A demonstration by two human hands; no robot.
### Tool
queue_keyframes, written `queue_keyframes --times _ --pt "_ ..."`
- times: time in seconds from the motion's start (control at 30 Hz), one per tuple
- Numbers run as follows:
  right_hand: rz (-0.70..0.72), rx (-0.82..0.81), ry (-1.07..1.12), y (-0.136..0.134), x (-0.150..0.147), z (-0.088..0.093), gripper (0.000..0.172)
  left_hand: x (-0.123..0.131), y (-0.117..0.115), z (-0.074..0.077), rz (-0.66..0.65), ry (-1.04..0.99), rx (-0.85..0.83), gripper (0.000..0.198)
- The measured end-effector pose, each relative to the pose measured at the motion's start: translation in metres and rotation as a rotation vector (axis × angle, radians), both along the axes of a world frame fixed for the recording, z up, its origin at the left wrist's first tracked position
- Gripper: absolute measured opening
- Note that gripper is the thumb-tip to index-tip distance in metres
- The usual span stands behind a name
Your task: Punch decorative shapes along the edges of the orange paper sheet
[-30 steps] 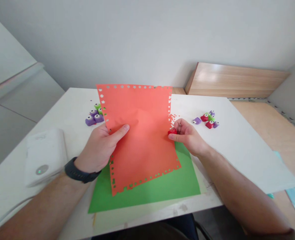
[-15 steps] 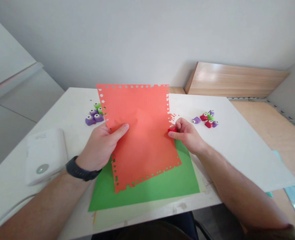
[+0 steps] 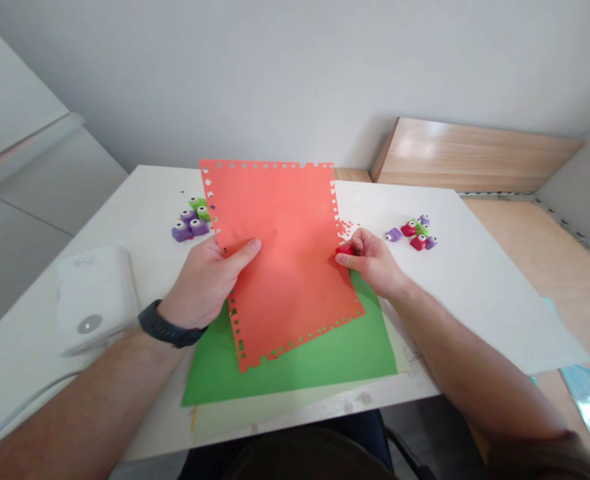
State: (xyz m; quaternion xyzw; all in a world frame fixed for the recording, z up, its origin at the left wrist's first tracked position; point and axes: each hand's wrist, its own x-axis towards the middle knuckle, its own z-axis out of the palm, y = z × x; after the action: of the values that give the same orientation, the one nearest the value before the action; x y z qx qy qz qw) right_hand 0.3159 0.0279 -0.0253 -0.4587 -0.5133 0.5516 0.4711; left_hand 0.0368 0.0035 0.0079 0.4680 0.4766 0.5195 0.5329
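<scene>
My left hand (image 3: pixel 215 270) grips an orange sheet of paper (image 3: pixel 289 260) by its left side, thumb in front and fingers behind. Small shaped holes run along the sheet's edges. At its right edge my right hand (image 3: pixel 372 260) pinches a red craft punch (image 3: pixel 345 250), which sits on the paper's margin. Tiny orange cut-outs (image 3: pixel 347 229) lie on the table just beyond that hand. Below the raised sheet, a green sheet of paper (image 3: pixel 319 360) rests on the table.
Purple and green craft punches (image 3: pixel 192 223) cluster at the left, partly behind the orange sheet. More punches, purple, red and green (image 3: pixel 418 233), lie at the right. A white box-shaped device (image 3: pixel 97 300) with a cable is on the white table (image 3: pixel 475 287). A wooden board (image 3: pixel 469 157) stands behind.
The view has shifted slightly. The orange sheet tilts a little differently, while both hands keep their holds on the paper and the red punch.
</scene>
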Motion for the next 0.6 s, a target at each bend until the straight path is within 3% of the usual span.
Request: queue_keyframes --times 0.6 --pt "-0.046 0.067 -0.219 0.0024 -0.0069 -0.0087 0.059 -0.0018 0.001 -0.004 0.056 0.013 -0.019 0.046"
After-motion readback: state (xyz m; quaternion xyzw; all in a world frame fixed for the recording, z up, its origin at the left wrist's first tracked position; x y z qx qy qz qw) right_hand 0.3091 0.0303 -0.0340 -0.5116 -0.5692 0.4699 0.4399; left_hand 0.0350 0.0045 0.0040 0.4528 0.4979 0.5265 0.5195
